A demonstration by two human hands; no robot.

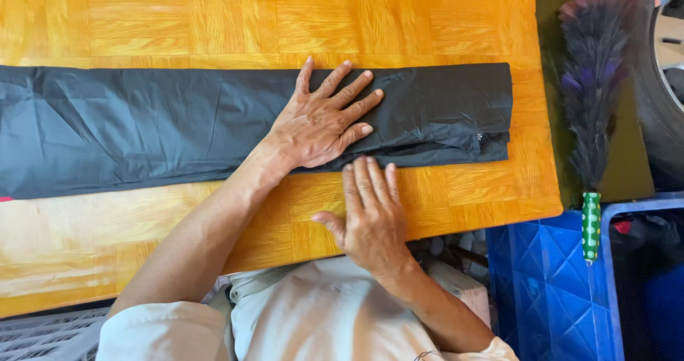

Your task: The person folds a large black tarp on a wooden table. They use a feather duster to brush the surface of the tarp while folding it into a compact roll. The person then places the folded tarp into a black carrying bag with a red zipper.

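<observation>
Left hand (320, 122): flat, fingers spread, palm pressing down on the cloth (178, 122); it grips nothing.
Right hand (372, 215): open and flat, just below and slightly right of the left hand; fingertips (367, 169) touch the cloth's near edge, palm over bare wood, holding nothing.
Cloth: black, thin, slightly shiny; it lies under the left hand as a long narrow band across the worktop (285, 19), running far out to the left of both hands and ending in a squared edge to the right of them.
Done so far: judging by the layered edges at the right end (491, 144), the cloth looks already folded lengthwise into a strip, and that part reads as smooth.
Left to do: the stretch left of the hands shows creases and a wider, uneven lower edge, so it seems less neat; the strip is at full length, with no crosswise fold visible. I would judge the folding partly through.
Hidden: whether any layer is tucked under the palms cannot be told.
Duster (595, 90): dark feathers, green spotted handle, well right of the hands, off the worktop.
Crate (548, 290): blue plastic, below the duster, right of the right hand.
</observation>
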